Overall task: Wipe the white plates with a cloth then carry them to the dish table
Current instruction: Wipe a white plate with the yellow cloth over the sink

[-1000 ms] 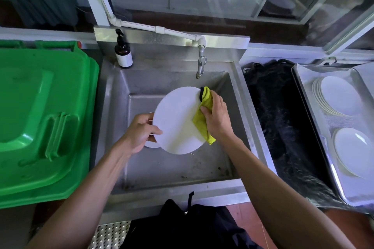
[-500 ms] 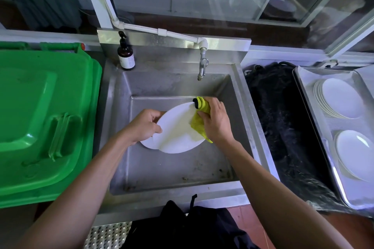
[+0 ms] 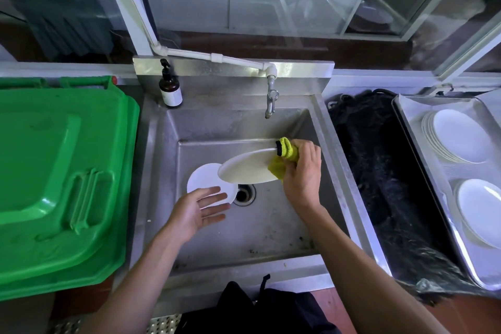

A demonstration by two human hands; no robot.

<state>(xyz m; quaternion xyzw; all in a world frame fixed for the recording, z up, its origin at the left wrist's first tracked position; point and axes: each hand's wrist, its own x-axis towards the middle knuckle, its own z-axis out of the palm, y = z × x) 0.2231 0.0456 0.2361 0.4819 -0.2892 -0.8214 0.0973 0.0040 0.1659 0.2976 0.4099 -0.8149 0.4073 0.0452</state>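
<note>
Left hand (image 3: pixel 199 209) let go, fingers spread | right hand (image 3: pixel 301 168) pinches plate (image 3: pixel 246 169) through cloth (image 3: pixel 284 153) (wiped, I reckon) | carry next

The left hand (image 3: pixel 199 207) is hovering palm up, fingers spread loosely. The right hand (image 3: pixel 302 171) is curling tightly, pinching something at its fingertips, forearm reaching forward.
</note>
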